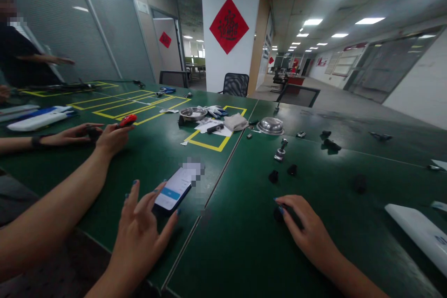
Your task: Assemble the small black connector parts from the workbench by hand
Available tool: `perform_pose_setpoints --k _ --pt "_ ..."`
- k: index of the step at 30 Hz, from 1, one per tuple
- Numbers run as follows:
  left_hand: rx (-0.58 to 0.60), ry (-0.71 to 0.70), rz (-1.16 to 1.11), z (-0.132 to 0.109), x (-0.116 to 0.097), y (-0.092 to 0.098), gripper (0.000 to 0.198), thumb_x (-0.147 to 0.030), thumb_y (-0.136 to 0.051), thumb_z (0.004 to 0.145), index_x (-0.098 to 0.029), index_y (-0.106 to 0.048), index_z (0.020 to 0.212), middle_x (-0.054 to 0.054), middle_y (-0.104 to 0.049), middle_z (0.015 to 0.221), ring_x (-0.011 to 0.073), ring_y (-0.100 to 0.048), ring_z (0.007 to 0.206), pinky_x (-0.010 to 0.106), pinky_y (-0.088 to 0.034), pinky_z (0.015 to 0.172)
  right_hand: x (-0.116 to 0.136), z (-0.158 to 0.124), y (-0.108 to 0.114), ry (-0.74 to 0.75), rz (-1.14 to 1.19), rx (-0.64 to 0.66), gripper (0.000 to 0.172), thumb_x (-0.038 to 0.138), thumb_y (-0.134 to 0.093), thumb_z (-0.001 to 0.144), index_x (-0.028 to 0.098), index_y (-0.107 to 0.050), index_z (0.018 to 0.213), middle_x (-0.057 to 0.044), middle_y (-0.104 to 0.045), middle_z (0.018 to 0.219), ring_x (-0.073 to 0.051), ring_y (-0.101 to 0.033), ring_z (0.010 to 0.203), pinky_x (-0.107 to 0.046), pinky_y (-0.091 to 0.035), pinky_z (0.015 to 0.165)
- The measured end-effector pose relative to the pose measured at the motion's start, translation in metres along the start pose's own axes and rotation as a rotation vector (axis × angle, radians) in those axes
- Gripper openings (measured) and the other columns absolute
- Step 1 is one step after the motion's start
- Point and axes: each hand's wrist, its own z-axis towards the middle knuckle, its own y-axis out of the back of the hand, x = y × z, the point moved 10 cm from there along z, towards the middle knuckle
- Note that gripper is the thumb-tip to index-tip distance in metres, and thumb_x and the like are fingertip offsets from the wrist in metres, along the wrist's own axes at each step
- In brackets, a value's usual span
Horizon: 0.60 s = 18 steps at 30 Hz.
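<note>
- Closest to my camera, the left hand (139, 233) spreads its blue-nailed fingers, grasping nothing; the index fingertip is at the left edge of the phone (172, 194), and I cannot tell whether it presses the screen.
- That phone lies flat on the green table (240, 251), screen lit and facing up, left of the seam between the tabletops.
- Across the seam I see the right hand (309, 230), resting low with fingers curled, thumb and index tips at a small black part (278, 215); I cannot tell whether they grip it or only touch it.
- Just beyond that hand are two black pieces (274, 176), then a shiny metal fitting (280, 152).
- Farther back, a metal bowl (271, 125) sits upside down; left of it I make out a grey cloth (236, 122), a black cylinder (215, 128) on white paper, and a metal dish (190, 112).
- Near the right edge, a white case (417, 230) lies on the tabletop.
- On my left, a co-worker (66, 195) reaches over the table, holding a red object (127, 120).
- Behind everything, I see a mesh chair (236, 84) and a pillar bearing a red diamond poster (229, 25).
</note>
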Motion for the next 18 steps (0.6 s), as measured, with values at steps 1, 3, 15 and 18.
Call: perform_pose_setpoints --k 1,3,15,18 --pt "0.021 0.008 0.024 -0.003 0.005 -0.004 0.05 -0.035 -0.044 0.084 -0.018 -0.03 0.129 0.014 -0.04 0.129 0.0332 -0.013 0.136 0.058 -0.022 0.106 -0.001 -0.001 -0.001 -0.005 -0.002 0.008 0.023 0.021 -0.045 0.088 0.023 -0.054 0.109 -0.008 -0.06 0.101 -0.021 -0.058 0.095 -0.039 -0.05 0.082" --pt "0.089 -0.007 0.057 -0.007 0.006 -0.014 0.051 -0.039 -0.045 0.082 -0.018 -0.032 0.127 0.014 -0.043 0.126 0.0336 -0.019 0.134 0.057 -0.023 0.106 -0.003 -0.002 -0.002 -0.011 -0.005 0.024 0.024 0.021 -0.045 0.088 0.023 -0.053 0.111 -0.008 -0.059 0.103 -0.022 -0.058 0.096 -0.039 -0.05 0.082" --pt "-0.03 -0.057 -0.202 -0.004 -0.023 0.011 0.043 -0.028 -0.052 0.08 -0.031 -0.028 0.116 0.003 -0.042 0.133 0.0292 -0.015 0.136 0.061 -0.019 0.106 0.007 0.002 0.004 0.013 0.001 0.003 0.026 0.019 -0.044 0.087 0.023 -0.054 0.11 -0.008 -0.06 0.099 -0.022 -0.059 0.092 -0.038 -0.051 0.078" --pt "0.191 -0.102 -0.348 0.001 -0.053 -0.01 0.054 -0.026 -0.054 0.079 -0.028 -0.028 0.126 0.008 -0.042 0.135 0.0298 -0.025 0.133 0.054 -0.031 0.104 0.005 0.0 0.003 0.014 0.003 0.009 0.027 0.018 -0.044 0.087 0.023 -0.053 0.111 -0.008 -0.06 0.1 -0.021 -0.058 0.093 -0.038 -0.051 0.079"
